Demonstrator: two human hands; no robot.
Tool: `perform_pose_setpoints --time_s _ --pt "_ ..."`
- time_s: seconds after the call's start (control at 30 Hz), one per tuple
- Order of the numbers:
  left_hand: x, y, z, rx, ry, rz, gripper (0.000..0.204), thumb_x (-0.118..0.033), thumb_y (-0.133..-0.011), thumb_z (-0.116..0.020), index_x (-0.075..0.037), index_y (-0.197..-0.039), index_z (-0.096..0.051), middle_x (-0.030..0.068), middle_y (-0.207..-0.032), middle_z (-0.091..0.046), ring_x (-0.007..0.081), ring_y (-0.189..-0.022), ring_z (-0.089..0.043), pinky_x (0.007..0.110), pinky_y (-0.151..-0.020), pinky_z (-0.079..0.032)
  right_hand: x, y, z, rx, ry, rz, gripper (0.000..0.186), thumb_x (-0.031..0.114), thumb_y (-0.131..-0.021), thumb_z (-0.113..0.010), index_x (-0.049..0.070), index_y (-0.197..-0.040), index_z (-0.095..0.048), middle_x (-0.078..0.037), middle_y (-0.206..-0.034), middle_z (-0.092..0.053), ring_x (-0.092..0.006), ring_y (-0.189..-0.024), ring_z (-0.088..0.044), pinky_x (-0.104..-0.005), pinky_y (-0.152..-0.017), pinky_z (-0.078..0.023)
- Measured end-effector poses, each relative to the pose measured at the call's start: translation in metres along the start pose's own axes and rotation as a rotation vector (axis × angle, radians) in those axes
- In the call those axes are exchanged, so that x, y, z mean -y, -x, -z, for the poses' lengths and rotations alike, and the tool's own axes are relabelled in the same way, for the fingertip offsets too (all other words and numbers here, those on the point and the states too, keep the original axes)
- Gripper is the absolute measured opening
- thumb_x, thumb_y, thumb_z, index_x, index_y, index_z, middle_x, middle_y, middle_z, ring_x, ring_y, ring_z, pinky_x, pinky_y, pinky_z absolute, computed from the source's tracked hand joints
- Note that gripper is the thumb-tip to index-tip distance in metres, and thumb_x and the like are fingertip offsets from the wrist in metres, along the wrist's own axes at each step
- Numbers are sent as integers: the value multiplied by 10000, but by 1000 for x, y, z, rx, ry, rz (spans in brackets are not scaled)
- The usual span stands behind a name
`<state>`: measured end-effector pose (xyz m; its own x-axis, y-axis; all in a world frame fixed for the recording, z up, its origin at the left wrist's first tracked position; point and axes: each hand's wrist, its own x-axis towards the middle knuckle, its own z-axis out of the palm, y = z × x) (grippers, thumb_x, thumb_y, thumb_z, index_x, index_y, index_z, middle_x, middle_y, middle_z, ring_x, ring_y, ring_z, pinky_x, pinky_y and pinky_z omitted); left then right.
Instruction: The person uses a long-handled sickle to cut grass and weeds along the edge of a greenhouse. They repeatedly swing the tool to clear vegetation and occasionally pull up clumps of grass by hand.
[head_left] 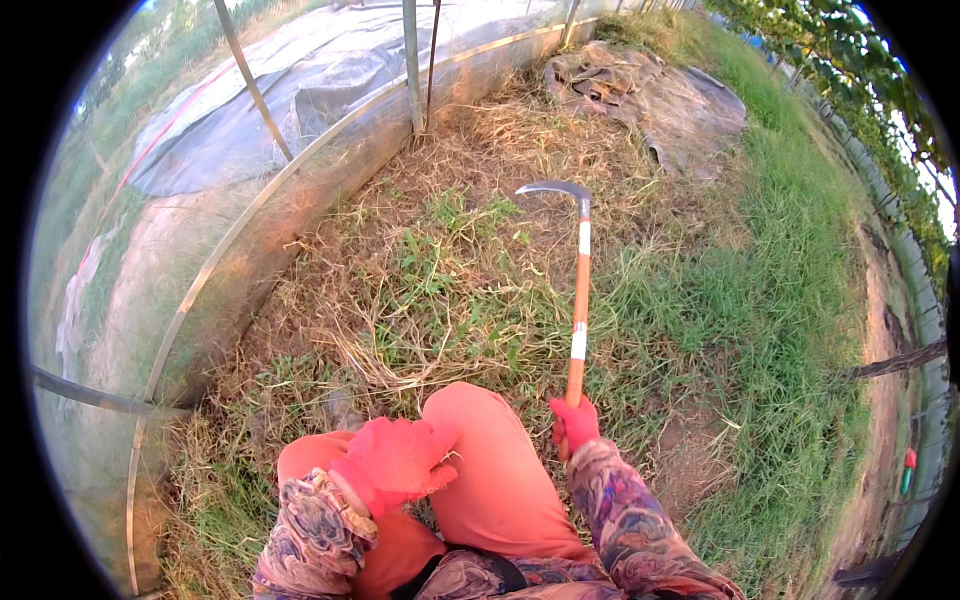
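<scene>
My right hand point(574, 424), in a red glove, is wrapped round the lower end of a sickle's long orange-brown handle. The sickle point(580, 290) stands nearly upright in view, with white bands on its shaft. Its curved grey blade point(553, 188) points left above the dry grass. My left hand point(398, 462), also red-gloved, rests over my bent knees with its fingers spread loosely; a bit of straw shows by the fingertips. In front of my knees lies a patch of cut and growing weeds point(430, 280), mixed green and straw-coloured.
A clear plastic film wall point(230, 260) with a curved rail and metal posts point(412, 70) runs along the left. A crumpled dark ground sheet point(660, 105) lies at the far end. Taller green grass point(790, 300) grows on the right, beside a dirt strip. A branch point(900, 360) juts in at right.
</scene>
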<state>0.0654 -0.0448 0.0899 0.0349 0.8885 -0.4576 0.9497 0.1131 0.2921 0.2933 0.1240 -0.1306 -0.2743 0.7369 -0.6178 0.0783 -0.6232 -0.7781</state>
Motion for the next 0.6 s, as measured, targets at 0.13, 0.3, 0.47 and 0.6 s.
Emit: perform_pose_setpoints --time_s 0.13,0.3,0.47,0.6 --pt "5 1 -3 -23 8 12 408 -449 -819 -522 -161 -1108 -523 114 -839 -616 350 -742 -611 470 -608 -489 43 -77 -55 182 -15 -31 241 187 -792 -675 79 -824 -462 10 -554 -430 -122 -398 -391 -295 -375 -353" --pt "11 9 -10 -133 9 1 382 -424 -821 -535 -165 -1101 -517 100 -817 -616 331 -722 -612 450 -587 -487 -29 -48 -40 299 80 -239 215 149 -747 -694 72 -747 -493 -6 -533 -458 -140 -381 -419 -306 -350 -344" --pt "9 15 -12 -126 -2 -26 392 -416 -821 -536 -163 -1120 -514 93 -807 -614 322 -705 -609 442 -579 -485 -124 68 60 48 629 -164 311 200 -718 -730 15 -937 -609 -54 -787 -614 -143 -701 -565 -313 -653 -475" --pt "2 14 -8 -55 -21 3 381 -424 -823 -523 -150 -1088 -518 92 -809 -615 322 -709 -611 443 -571 -484 -146 111 116 101 301 -180 248 151 -719 -723 23 -875 -578 -46 -694 -571 -139 -612 -544 -297 -566 -453"
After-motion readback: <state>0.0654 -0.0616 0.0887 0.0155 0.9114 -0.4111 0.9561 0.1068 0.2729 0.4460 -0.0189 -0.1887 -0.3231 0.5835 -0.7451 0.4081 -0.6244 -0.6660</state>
